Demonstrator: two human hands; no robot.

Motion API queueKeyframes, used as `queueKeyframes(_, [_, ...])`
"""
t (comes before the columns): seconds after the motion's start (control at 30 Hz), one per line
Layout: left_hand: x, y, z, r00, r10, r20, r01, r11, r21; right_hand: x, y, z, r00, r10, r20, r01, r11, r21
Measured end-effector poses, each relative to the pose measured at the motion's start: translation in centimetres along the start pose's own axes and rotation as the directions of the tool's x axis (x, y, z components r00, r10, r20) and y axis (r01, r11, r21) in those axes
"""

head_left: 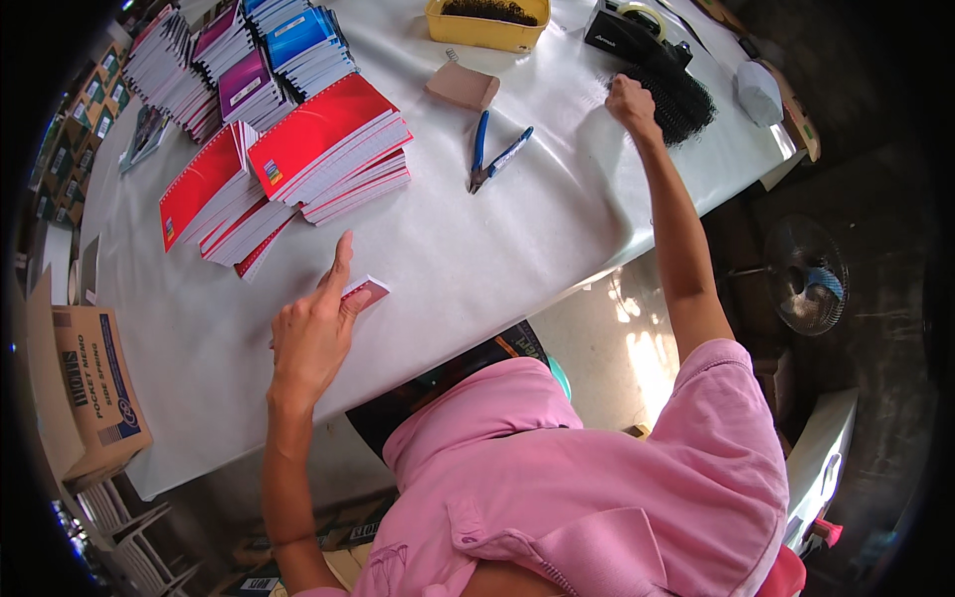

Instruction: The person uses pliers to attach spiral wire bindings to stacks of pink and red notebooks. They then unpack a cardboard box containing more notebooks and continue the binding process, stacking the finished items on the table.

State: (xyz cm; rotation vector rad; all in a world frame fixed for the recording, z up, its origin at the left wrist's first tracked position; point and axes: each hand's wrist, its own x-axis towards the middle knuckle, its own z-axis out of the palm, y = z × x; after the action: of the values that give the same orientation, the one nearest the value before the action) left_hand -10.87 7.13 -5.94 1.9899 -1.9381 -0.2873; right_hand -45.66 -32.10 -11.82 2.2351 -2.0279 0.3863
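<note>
My left hand (316,333) is over the near part of the table, holding a small red-covered memo pad (370,291). Most of that pad is hidden under the hand, with one end showing past the thumb. At the far right my right hand (635,103) reaches to the left edge of a heap of black spiral binding coils (678,104). Its fingers are closed, and whatever they pinch is too small to make out. Stacks of loose red pads (323,134) lie beyond my left hand. Blue-handled cutting pliers (487,159) rest with their handles spread apart, between the pads and the coils.
A tan block (463,88) lies beyond the pliers, near a yellow tub (489,30) with dark coils inside. Bound notebooks in purple (246,85) and blue (303,38) are stacked at the far left. A black tape dispenser (622,32) stands behind the heap. A cardboard box (99,383) sits at the left edge.
</note>
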Motion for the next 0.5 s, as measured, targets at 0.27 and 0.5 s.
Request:
queueKeyframes(0.27, [0.3, 0.3, -0.1, 0.999, -0.025, -0.019, 0.026, 0.999, 0.045, -11.3, -10.6, -7.6, 0.750, -0.657, -0.075, 0.469, 0.448, 0.761])
queueKeyframes(0.5, [0.3, -0.4, 0.6, 0.997, -0.061, -0.049, 0.066, 0.991, 0.116, -21.2, -20.1, -9.4, 0.581, -0.808, 0.095, 0.165, 0.232, 0.959])
